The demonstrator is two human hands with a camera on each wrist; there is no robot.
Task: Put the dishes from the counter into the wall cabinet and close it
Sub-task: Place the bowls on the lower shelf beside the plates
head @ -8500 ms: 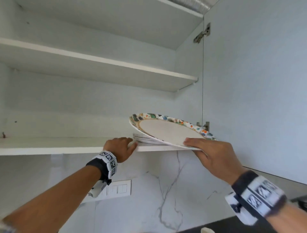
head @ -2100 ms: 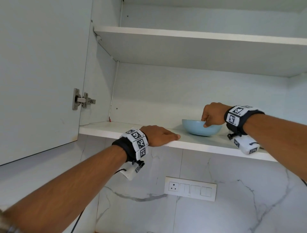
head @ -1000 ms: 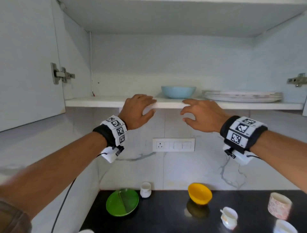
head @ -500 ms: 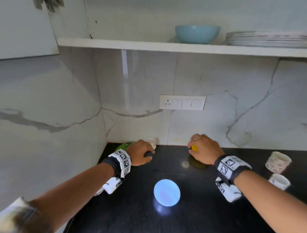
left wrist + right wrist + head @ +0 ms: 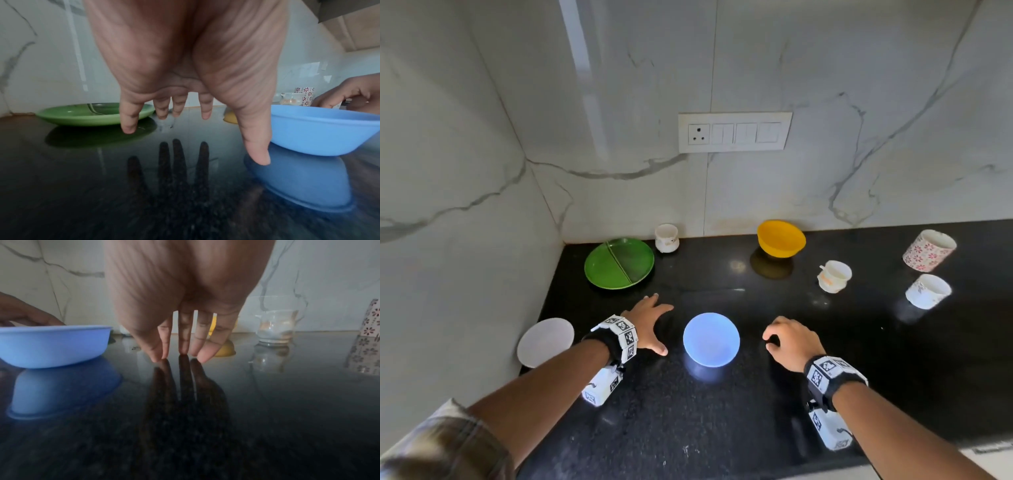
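A light blue bowl (image 5: 711, 339) stands on the black counter (image 5: 722, 428), between my two hands. My left hand (image 5: 666, 329) hovers just left of it with fingers spread. Its thumb (image 5: 257, 151) hangs close to the bowl (image 5: 320, 129) without gripping it. My right hand (image 5: 770, 339) is to the bowl's right and holds nothing. Its fingertips (image 5: 179, 353) point down onto the counter, a gap away from the bowl (image 5: 51, 345). The wall cabinet is out of view.
A green divided plate (image 5: 619, 263), small white cup (image 5: 667, 238) and yellow bowl (image 5: 780, 238) stand near the back wall. A white teacup (image 5: 835, 275), floral cup (image 5: 929, 250) and another white cup (image 5: 927, 291) sit right. A white saucer (image 5: 545, 342) lies by the left wall.
Both hands came down from the shelf edge to the counter. In the last half second they drew back from the green plate and yellow bowl to either side of the blue bowl.
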